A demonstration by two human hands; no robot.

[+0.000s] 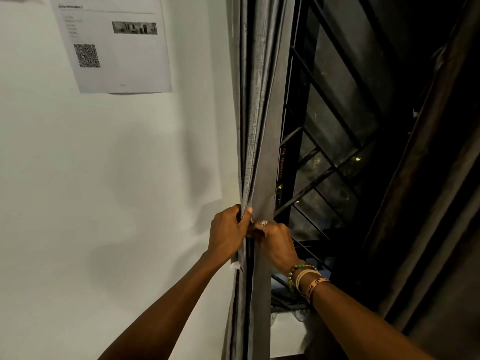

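A grey curtain (255, 105) hangs bunched in narrow folds at the left edge of a window. My left hand (227, 233) grips the gathered folds from the left, thumb on the front of the fabric. My right hand (275, 242), with a ring and several bracelets at the wrist, holds the same bunch from the right, fingers curled into the cloth. Both hands meet at the same height on the curtain.
A white wall (117, 190) fills the left, with a printed sheet (114, 42) bearing a QR code taped high up. Behind the curtain is a dark window with a black metal grille (319, 162). A second dark curtain (428, 203) hangs at the right.
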